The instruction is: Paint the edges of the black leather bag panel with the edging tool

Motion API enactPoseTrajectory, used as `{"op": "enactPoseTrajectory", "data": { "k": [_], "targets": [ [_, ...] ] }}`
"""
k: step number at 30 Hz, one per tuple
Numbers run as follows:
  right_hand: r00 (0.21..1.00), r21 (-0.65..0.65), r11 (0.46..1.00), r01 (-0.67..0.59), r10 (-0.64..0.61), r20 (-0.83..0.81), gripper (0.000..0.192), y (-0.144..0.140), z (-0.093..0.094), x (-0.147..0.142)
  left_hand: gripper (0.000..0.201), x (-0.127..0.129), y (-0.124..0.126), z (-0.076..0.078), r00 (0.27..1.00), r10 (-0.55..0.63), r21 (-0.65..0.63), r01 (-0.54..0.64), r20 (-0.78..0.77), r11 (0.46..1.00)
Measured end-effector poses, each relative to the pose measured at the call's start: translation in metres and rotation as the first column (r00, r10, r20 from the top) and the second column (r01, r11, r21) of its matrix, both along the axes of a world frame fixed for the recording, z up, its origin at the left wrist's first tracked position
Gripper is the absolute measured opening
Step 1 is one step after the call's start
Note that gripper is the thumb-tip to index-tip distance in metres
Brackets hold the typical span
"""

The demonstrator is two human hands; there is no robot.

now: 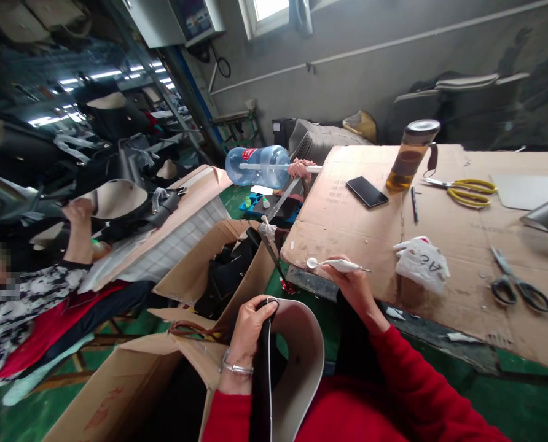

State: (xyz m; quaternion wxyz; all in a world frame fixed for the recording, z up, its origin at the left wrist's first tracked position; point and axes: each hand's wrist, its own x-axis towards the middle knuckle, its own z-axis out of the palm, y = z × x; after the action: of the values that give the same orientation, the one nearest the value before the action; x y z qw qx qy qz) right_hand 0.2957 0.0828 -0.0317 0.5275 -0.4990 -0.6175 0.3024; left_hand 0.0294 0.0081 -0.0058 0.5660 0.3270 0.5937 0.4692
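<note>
Low in the frame, the left hand (249,325) pinches the curved grey panel (301,350) by its black edge; the right hand (352,282) grasps a white pointed tool (336,264) at the cardboard-covered tabletop (440,202) edge. Its tip could scratch the panel if the pinch slips.

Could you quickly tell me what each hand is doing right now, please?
Left hand: closed, gripping the curved grey panel.
Right hand: closed around a white pen-like tool.
</note>
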Motion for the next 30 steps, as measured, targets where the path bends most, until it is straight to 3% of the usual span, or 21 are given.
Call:
{"op": "enactPoseTrajectory", "data": {
  "k": [5,13,17,22,24,26,30],
  "targets": [
    [1.0,0.005,1.0,-0.005,0.005,0.013,0.043,0.001,-0.002,0.001,0.032,0.006,0.005,0.003,1.0,-0.028,0.0,0.028,0.015,1.0],
    [0.998,-0.002,1.0,0.018,-0.018,-0.057,0.041,0.0,-0.001,0.001,0.024,0.015,0.001,0.013,0.987,-0.115,0.035,0.12,-0.11,0.992],
    [0.967,-0.053,0.996,0.078,-0.089,-0.237,0.043,0.001,0.003,0.003,0.025,0.012,0.0,0.012,0.984,-0.116,0.044,0.123,-0.137,0.991],
    [0.861,-0.096,0.981,0.169,-0.194,-0.47,0.045,0.002,0.009,0.007,0.024,0.01,-0.004,0.012,0.977,-0.143,0.059,0.154,-0.159,0.986],
    [0.838,-0.126,0.988,0.088,-0.142,-0.527,0.045,-0.003,0.011,0.003,0.022,0.011,-0.005,0.013,0.972,-0.15,0.072,0.165,-0.184,0.984],
    [0.825,-0.166,0.983,-0.077,-0.03,-0.564,0.044,-0.012,0.014,-0.007,0.022,0.012,-0.005,0.014,0.968,-0.148,0.079,0.166,-0.201,0.983],
    [0.781,-0.175,0.909,-0.378,0.212,-0.587,0.04,-0.032,0.021,-0.033,0.023,0.012,-0.006,0.015,0.967,-0.146,0.089,0.168,-0.207,0.982]
  ]
}}
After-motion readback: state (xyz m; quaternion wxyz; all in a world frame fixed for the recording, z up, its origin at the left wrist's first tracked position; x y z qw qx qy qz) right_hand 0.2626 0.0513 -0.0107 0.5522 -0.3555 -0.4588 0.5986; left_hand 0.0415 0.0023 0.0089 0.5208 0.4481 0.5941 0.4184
